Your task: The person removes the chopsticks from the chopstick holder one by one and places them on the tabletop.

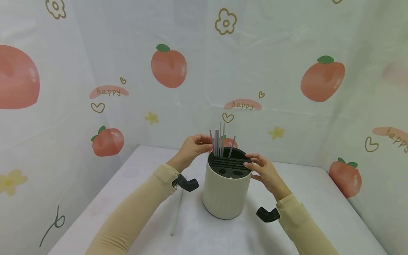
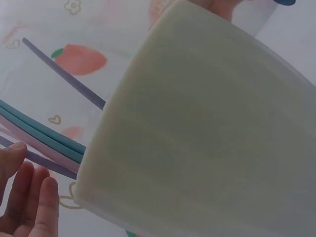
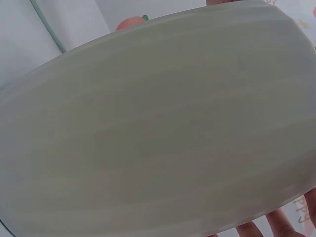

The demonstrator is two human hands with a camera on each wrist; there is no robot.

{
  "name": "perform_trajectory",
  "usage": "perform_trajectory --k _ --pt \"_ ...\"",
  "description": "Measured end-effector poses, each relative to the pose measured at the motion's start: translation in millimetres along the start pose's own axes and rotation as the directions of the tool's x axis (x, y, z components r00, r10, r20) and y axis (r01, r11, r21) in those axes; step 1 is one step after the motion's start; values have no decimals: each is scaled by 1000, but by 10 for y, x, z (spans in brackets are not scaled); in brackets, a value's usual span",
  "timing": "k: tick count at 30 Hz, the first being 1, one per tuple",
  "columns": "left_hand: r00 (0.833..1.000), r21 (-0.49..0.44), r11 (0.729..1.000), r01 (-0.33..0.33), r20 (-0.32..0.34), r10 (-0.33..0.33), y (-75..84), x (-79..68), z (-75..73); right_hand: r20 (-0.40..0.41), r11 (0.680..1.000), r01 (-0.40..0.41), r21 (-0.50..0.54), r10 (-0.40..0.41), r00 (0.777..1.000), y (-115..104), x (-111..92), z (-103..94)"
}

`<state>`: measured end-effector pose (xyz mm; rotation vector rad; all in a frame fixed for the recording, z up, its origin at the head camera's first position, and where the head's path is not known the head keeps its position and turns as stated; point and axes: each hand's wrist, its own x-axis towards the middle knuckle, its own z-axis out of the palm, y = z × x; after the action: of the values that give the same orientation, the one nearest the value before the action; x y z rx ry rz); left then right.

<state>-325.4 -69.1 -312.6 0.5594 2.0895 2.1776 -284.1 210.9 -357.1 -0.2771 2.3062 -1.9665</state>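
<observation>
A cream, ribbed utensil holder [image 1: 226,198] with a black slotted top stands upright on the table. My left hand [image 1: 192,148] is at its far left rim, where thumb and fingers pinch a purple chopstick [image 2: 47,163]. Beside that one, teal chopsticks [image 2: 44,131] and a pink chopstick [image 2: 61,159] stand in the holder. Another purple chopstick [image 1: 232,147] leans apart from the bunch, to the right. With its fingers at the right rim, my right hand [image 1: 266,173] holds the holder; its thumb overlaps the black top [image 1: 229,172]. The holder's wall fills most of the right wrist view.
A thin pale green stick [image 1: 177,216] with a silvery end lies on the white table [image 1: 143,170], left of the holder. Behind the table hangs a white cloth [image 1: 197,113] printed with peaches and flowers. Dark wrist cameras jut from both sleeves.
</observation>
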Motion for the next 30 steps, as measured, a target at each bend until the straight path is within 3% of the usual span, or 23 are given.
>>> perform_trajectory --k 9,14,18,24,30 --pt "1000 -20 1000 15 10 -15 -59 24 28 0 1000 -5 10 5 1000 21 -2 -2" --pt "1000 14 1000 -23 8 23 -25 60 26 -2 1000 0 0 0 1000 23 -1 -7" --pt "996 23 996 -91 -20 92 118 94 36 -3 1000 1 -4 -1 1000 15 -4 -14" --pt "966 -58 967 -246 -96 240 479 100 35 -9 1000 -10 -5 10 1000 -8 -5 -19" --pt "913 -191 905 -381 -230 336 854 1 -79 2 1000 -14 -3 14 1000 -15 -5 -8"
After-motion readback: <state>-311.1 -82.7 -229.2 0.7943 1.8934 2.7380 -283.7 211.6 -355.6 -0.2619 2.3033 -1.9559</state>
